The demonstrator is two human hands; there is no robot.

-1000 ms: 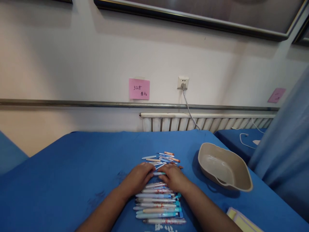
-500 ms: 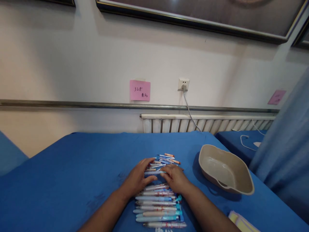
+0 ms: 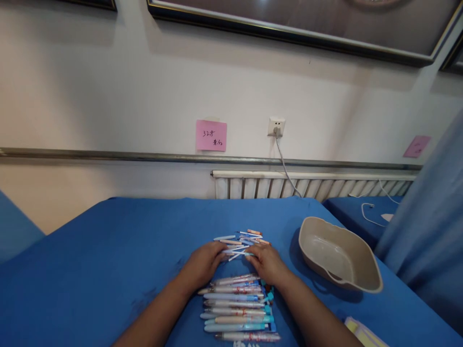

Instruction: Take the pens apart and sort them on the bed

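Both hands [image 3: 268, 264] flank some crossed white sticks [image 3: 238, 253].

- Illumination: dim, diffuse; wall [image 3: 159, 101] grey, warmer at lower left.
- Shadows: soft-edged, below the large framed picture [image 3: 289, 26] and beside the basin [image 3: 327, 255].
- Glare: faint sheen on the basin's floor.
- Definition: pens [image 3: 237, 312] slightly soft; writing on right-hand pink note [image 3: 416, 146] illegible.
- Distortion: wide-angle stretching toward the edges.
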